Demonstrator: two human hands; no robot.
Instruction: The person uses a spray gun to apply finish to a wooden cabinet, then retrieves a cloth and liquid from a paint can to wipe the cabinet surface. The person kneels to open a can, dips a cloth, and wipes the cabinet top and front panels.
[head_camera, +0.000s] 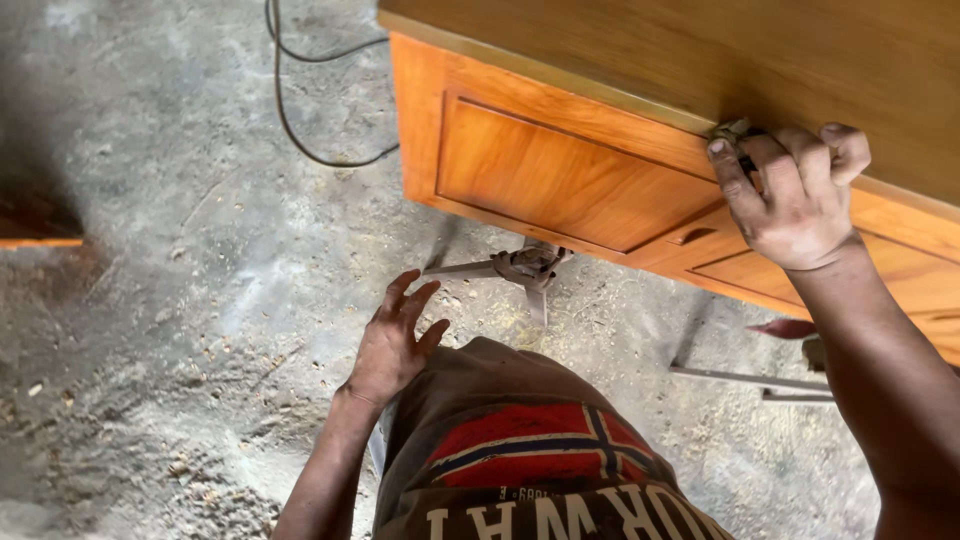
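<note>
Nearest the lens: brown printed shirt (530, 450), red, blue and white flag panel across the chest. Left hand (393, 340) hanging free beside the shirt, fingers apart and loosely curved, holding nothing, above dusty concrete floor (170, 300) strewn with sawdust. Right hand (795, 195) raised to the front edge of the wooden cabinet top (700, 50), fingers curled and clamped on a small greyish pad (730, 130), seemingly sandpaper, exact kind not discernible, pressed at the lip just above 1 orange varnished raised-panel cabinet front (560, 175). Metal stand legs (530, 270) below the cabinet, bound with cloth at the joint. Black cable (290, 110) trailing over the floor at upper left, well apart from both hands.
</note>
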